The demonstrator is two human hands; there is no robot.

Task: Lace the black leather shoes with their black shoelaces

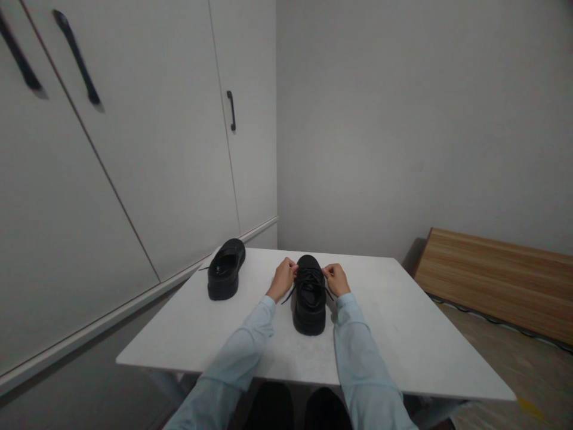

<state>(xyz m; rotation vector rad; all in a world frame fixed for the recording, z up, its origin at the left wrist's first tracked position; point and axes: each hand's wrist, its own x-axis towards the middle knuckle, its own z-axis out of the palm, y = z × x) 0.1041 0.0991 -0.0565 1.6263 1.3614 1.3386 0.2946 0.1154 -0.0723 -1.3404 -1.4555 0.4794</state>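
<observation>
A black lace-up shoe [310,316] stands on the white table [385,340], its toe pointing away from me and its heel towards me. At its left side my left hand [283,278] pinches the black shoelace [308,276] with closed fingers. My right hand [336,279] does the same on the right side of the shoe. Loose lace ends hang below both hands. A second black shoe [224,276] stands apart on the left of the table, with a bit of lace sticking out at its left.
White cabinets [170,149] with black handles [231,111] line the left side. Behind the table rises a plain grey wall [403,131]. A wood-grain board [496,280] leans at the right, beyond the table's edge.
</observation>
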